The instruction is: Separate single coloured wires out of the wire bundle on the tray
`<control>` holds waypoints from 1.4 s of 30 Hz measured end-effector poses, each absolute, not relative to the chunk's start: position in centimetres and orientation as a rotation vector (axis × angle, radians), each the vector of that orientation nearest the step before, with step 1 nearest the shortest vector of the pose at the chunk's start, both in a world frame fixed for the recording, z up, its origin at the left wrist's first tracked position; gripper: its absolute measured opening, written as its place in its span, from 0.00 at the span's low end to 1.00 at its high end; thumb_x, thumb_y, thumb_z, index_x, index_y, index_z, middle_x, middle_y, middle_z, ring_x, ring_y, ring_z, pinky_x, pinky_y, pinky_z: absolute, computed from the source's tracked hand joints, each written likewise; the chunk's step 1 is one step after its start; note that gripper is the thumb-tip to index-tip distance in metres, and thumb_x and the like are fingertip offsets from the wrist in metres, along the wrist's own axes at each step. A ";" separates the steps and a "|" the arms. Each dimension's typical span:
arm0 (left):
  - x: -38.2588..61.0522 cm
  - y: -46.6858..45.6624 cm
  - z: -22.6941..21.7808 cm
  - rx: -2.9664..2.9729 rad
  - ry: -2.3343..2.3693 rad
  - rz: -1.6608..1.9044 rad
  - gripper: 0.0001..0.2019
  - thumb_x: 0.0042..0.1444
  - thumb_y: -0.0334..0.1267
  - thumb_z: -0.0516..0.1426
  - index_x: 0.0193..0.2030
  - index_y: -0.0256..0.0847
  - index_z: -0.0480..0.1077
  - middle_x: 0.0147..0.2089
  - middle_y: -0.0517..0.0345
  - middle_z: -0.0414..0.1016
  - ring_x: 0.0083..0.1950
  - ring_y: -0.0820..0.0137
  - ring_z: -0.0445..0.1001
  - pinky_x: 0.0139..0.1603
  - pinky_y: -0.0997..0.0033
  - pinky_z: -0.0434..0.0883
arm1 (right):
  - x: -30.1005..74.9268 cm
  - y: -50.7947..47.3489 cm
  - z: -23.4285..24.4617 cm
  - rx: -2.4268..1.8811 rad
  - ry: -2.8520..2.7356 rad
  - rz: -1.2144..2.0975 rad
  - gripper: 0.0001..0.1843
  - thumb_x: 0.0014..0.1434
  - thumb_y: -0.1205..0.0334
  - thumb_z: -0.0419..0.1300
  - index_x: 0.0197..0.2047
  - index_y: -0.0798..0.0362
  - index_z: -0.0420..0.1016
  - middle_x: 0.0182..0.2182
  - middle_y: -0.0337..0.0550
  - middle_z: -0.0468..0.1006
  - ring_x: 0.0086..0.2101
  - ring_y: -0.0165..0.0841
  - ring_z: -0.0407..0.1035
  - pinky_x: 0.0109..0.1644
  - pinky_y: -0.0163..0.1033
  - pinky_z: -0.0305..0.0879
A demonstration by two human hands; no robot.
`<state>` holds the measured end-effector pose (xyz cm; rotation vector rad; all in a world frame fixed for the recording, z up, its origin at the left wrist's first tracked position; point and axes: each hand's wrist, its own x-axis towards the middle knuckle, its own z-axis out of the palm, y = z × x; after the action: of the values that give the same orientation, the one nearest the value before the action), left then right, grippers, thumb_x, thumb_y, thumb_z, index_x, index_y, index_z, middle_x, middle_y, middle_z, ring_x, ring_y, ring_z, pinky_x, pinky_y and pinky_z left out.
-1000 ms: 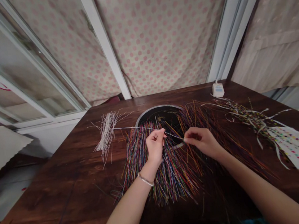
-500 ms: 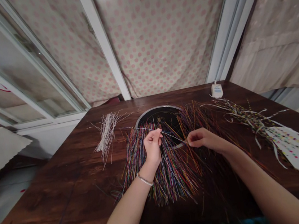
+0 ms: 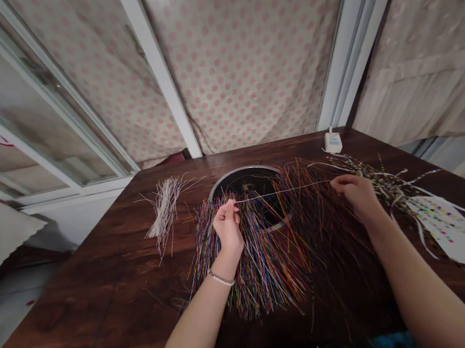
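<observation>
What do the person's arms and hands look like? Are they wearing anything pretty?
The left arm and right arm are bare, with no sleeves. The left hand has no glove, and its wrist wears a thin bracelet of small pale beads. The right hand has no glove or bracelet.

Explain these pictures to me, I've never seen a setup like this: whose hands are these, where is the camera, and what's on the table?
There's no machine here. These are a person's two bare hands, seen from a single camera worn on their head, looking forward and down. The left hand, with a beaded bracelet at its wrist, pinches a thin pale strand. The right hand appears to hold the strand's other end, so it runs straight between them. Under the left hand lies a spread of many-coloured strands on a dark wooden table. Also on the table are a round dark rimmed vessel, a bunch of white strands, speckled strips, a dotted paper sheet and a small white box.
</observation>
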<state>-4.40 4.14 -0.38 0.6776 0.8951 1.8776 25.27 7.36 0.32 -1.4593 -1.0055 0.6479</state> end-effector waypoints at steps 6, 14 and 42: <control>-3.9 4.0 -0.7 0.717 0.962 1.764 0.14 0.43 0.44 0.63 0.27 0.34 0.70 0.21 0.66 0.62 0.15 0.86 0.49 0.16 0.79 0.43 | 25.8 7.0 1.8 -1.160 -0.652 0.737 0.04 0.40 0.66 0.58 0.20 0.53 0.64 0.18 0.32 0.63 0.19 0.23 0.57 0.25 0.33 0.58; -3.2 3.6 -0.8 1.011 1.038 1.555 0.15 0.46 0.47 0.60 0.32 0.34 0.72 0.24 0.60 0.68 0.17 0.84 0.53 0.17 0.79 0.48 | 15.4 3.7 0.8 -1.079 -1.377 1.138 0.04 0.40 0.64 0.63 0.22 0.55 0.74 0.44 0.46 0.72 0.45 0.36 0.65 0.48 0.40 0.59; -2.9 3.5 -1.1 1.259 1.075 1.351 0.16 0.49 0.44 0.57 0.42 0.37 0.73 0.32 0.55 0.72 0.26 0.76 0.60 0.30 0.74 0.61 | 12.4 1.4 -0.3 -1.167 -1.949 0.745 0.04 0.49 0.64 0.59 0.26 0.53 0.75 0.23 0.39 0.76 0.25 0.29 0.69 0.31 0.33 0.62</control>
<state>-2.94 3.48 -1.05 1.2589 1.0748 1.3511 12.44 1.36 -0.35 -1.1673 -1.9495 0.7455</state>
